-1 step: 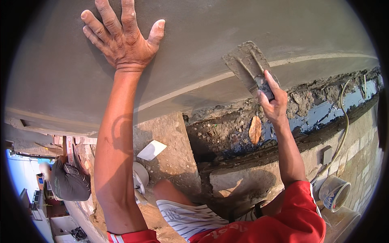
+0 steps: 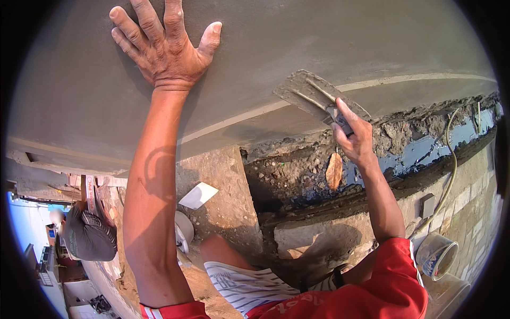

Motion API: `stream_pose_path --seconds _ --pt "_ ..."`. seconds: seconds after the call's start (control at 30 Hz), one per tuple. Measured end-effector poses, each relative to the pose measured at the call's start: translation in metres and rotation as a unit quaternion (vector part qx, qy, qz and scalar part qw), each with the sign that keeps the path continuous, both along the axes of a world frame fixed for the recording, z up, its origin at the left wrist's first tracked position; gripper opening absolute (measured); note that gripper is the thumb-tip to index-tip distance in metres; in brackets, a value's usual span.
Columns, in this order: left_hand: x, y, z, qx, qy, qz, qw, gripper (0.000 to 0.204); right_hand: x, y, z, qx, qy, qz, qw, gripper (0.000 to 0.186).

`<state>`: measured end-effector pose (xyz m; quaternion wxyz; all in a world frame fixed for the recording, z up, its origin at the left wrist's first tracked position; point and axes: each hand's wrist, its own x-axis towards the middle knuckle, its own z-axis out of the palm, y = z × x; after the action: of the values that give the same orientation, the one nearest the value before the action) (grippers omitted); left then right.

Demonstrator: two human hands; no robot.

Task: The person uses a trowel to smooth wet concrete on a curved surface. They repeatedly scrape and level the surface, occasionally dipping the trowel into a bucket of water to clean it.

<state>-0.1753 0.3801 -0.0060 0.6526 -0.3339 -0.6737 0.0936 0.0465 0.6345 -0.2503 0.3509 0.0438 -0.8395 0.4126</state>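
My left hand (image 2: pixel 162 50) presses palm-down with spread fingers on a smooth grey plastered wall (image 2: pixel 276 37), high in the view. To the right, my right hand (image 2: pixel 350 135) grips the handle of a metal plastering trowel (image 2: pixel 305 95), coated in grey mortar. The trowel lies tilted against or close over the wall, around a pale horizontal band (image 2: pixel 401 78) near the lower edge; whether it touches, I cannot tell. Below my right hand is a brown dried leaf (image 2: pixel 333 171).
A muddy channel with dark water (image 2: pixel 417 149) runs below the wall. A white sheet (image 2: pixel 198 195) lies on a concrete slab. A hose (image 2: pixel 449 181), a small block (image 2: pixel 426 204) and buckets (image 2: pixel 436 258) are at right. Another person (image 2: pixel 90 234) bends over at far left.
The trowel has turned flatter and its blade has moved a little left and down in the view. My left hand is a little higher and farther right, still spread on the wall.
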Motion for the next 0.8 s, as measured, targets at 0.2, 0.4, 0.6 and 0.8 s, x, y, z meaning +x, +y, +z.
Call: stream_pose_path --seconds 0.2,0.4,0.6,0.8 --pt "-0.004 0.001 0.006 0.008 0.071 0.007 0.997 0.081 -0.007 0.016 -0.021 0.292 -0.098 0.075 0.948 0.080" --pt "0.009 0.004 0.004 0.005 0.062 0.008 0.998 0.082 -0.039 0.043 -0.040 0.318 -0.111 0.038 0.941 0.079" --pt "0.016 0.007 0.004 0.020 -0.039 0.069 0.997 0.082 -0.014 0.052 -0.054 0.460 -0.279 0.076 0.840 0.084" --pt "0.006 0.007 0.005 0.010 0.038 -0.001 0.999 0.082 -0.035 0.020 -0.033 0.367 -0.114 0.104 0.918 0.086"
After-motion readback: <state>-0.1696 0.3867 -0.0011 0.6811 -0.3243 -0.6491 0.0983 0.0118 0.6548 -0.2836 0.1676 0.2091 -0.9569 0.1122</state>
